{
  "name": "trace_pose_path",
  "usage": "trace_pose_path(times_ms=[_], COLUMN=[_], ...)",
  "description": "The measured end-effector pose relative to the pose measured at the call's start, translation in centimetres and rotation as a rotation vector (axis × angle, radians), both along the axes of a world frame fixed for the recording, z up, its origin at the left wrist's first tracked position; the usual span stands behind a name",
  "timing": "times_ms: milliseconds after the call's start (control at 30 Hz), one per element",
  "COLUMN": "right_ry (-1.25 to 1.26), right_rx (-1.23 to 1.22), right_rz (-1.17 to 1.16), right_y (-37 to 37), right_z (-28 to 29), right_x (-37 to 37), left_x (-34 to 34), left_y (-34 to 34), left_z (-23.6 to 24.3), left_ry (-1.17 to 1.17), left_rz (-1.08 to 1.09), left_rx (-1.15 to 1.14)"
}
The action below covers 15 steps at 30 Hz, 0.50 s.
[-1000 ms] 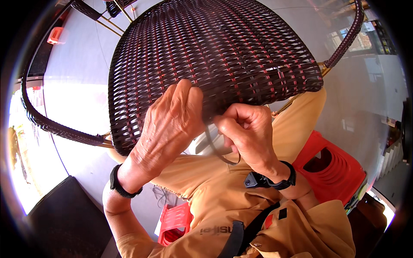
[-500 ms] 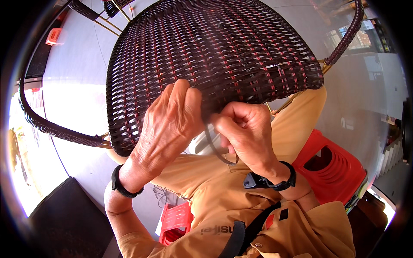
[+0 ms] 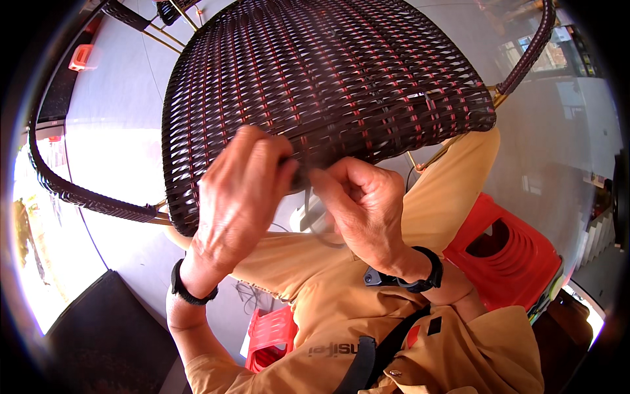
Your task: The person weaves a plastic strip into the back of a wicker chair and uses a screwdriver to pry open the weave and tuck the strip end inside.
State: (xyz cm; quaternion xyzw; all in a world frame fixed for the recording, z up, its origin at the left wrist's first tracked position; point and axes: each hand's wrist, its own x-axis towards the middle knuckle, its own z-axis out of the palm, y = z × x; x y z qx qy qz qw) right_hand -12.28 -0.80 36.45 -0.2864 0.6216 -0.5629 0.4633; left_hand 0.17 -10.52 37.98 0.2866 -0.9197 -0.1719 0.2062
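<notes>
Wicker chair seat (image 3: pixel 321 72): upper centre of frame, woven across most of its face; small gap open at right. One strand (image 3: pixel 308 198) is left loose at the lower edge, pinched by the right hand (image 3: pixel 367 203). Left hand (image 3: pixel 237 194): fingers curled, blurred; grip indeterminable.

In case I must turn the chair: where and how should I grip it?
Probably by the left rail, from outside: it bows clear of the woven panel, leaving room to wrap around, while the left hand and right hand crowd the near edge.
</notes>
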Motion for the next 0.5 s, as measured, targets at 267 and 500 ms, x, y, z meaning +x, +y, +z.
trace_pose_path(times_ms=[267,500], right_ry=[0.101,0.157], right_rx=[-0.099,-0.14], right_rz=[-0.027,-0.048], right_y=[-0.1,-0.2], right_z=[-0.4,-1.0], right_x=[0.8,1.3], left_x=[0.3,-0.4], left_y=[0.1,0.2], left_z=[-0.4,-0.5], left_ry=[0.103,0.129], left_rz=[0.104,0.083], left_rx=[0.073,0.138])
